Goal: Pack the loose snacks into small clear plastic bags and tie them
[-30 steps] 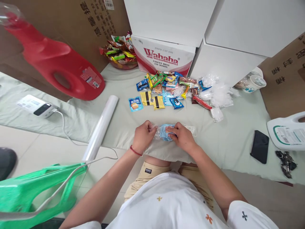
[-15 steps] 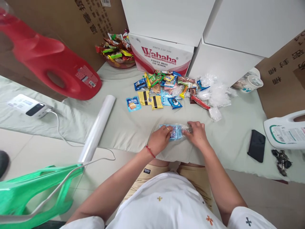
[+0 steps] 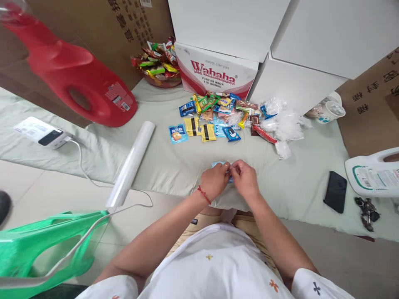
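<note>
A light blue snack packet (image 3: 217, 164) in clear wrap lies at the front of the cloth-covered surface, mostly covered by my hands. My left hand (image 3: 215, 179) is closed over it, fingertips pinching its upper side. Against those fingertips, my right hand (image 3: 245, 178) pinches too, at the packet's right end. Beyond them lies a pile of small wrapped snacks (image 3: 207, 104). At its near edge are a blue snack packet (image 3: 178, 134), yellow packets (image 3: 208, 132) and a dark blue packet (image 3: 231, 133). Crumpled clear plastic bags (image 3: 285, 124) lie right of the pile.
Left stand a red jug (image 3: 84, 83), a plastic film roll (image 3: 132, 162), a white power bank (image 3: 42, 132) with cable, and a green stool (image 3: 46, 245). A snack bowl (image 3: 163, 81) and Wahaha box (image 3: 215, 72) sit behind. Right are a phone (image 3: 335, 192), keys (image 3: 368, 212) and white jug (image 3: 374, 172).
My right hand has moved left, off the packet's far end, to meet my left fingertips. Its spread fingers have drawn into a pinch, and the packet is more hidden. The view has shifted slightly.
</note>
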{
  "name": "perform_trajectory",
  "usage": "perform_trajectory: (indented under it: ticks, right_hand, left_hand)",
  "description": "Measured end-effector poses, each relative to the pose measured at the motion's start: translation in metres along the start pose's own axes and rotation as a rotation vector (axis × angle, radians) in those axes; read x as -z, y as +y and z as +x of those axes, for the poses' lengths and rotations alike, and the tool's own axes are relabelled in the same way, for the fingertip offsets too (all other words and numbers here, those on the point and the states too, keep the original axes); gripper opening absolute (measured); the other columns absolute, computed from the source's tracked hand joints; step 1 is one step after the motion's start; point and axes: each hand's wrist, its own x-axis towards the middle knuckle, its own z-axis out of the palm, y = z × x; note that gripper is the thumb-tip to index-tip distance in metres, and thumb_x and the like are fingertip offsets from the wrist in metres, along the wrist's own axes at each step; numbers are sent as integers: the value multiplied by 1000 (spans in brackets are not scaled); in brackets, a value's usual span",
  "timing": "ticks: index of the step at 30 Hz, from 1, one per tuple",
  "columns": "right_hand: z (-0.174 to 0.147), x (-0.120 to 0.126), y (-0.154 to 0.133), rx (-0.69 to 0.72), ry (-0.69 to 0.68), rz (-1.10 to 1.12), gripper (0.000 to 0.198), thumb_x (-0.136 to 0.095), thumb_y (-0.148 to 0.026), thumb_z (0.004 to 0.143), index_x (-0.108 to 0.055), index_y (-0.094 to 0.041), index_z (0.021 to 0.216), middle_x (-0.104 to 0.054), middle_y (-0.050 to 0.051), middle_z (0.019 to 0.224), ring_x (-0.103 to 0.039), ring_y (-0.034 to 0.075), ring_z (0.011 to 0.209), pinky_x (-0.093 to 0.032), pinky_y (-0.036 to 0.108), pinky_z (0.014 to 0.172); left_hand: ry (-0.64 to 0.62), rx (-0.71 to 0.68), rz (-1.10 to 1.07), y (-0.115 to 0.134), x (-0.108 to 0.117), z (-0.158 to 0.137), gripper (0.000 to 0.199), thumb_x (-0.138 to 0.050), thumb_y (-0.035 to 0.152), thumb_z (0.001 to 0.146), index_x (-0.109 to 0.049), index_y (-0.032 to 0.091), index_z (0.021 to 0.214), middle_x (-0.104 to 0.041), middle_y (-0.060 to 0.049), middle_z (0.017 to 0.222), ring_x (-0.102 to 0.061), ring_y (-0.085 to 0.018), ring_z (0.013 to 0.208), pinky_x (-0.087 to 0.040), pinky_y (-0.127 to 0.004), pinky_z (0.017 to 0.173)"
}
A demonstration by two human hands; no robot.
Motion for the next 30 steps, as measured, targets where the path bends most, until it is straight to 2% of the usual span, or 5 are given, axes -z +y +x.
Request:
perform_trajectory:
  ticks: [9, 11, 15, 21, 30]
  right_hand:
    - [-41, -28, 10, 345, 9, -434, 52, -42, -41, 105, -50, -16, 150, -54, 19, 136, -52, 31, 112, -49, 46, 93]
    - [-47, -31, 16, 320, 1, -563, 53, -43, -39, 105, -45, -19, 154, -53, 19, 142, -52, 32, 110, -48, 47, 88]
    - [-49, -41, 17, 294, 26, -681, 49, -46, -32, 104, -49, -21, 152, -57, 18, 141, -52, 32, 105, -45, 46, 82]
    - [-61, -39, 20, 407, 4, -618, 41, -45, -18, 102, -62, -20, 139, -50, 16, 153, -51, 32, 117, -43, 51, 96]
    - [-45, 7, 51, 602, -5, -400, 62, -43, -7, 95, -48, -24, 154, -51, 8, 156, -43, 28, 143, -35, 54, 118]
  left_hand:
    - [-142, -208, -749, -52, -4, 4, 49, -63, 16, 76, -56, 15, 125, -71, -3, 88, -64, -17, 69, -48, -27, 63]
    - [-24, -189, -869, -60, -1, -3, 51, -59, 21, 83, -55, 16, 134, -73, -3, 92, -64, -14, 68, -50, -26, 65]
    - [360, -248, -512, -54, 7, -14, 39, -49, 31, 98, -65, 23, 132, -72, -9, 125, -67, -22, 112, -49, -38, 98]
    - [109, -518, -84, -55, -11, -5, 56, -30, 44, 107, -34, 24, 160, -40, -12, 163, -37, -26, 152, -5, -58, 126]
    - [-11, -514, -49, -64, -17, -2, 85, -33, 69, 99, -13, 20, 165, -17, -19, 170, -23, -32, 157, 8, -63, 123]
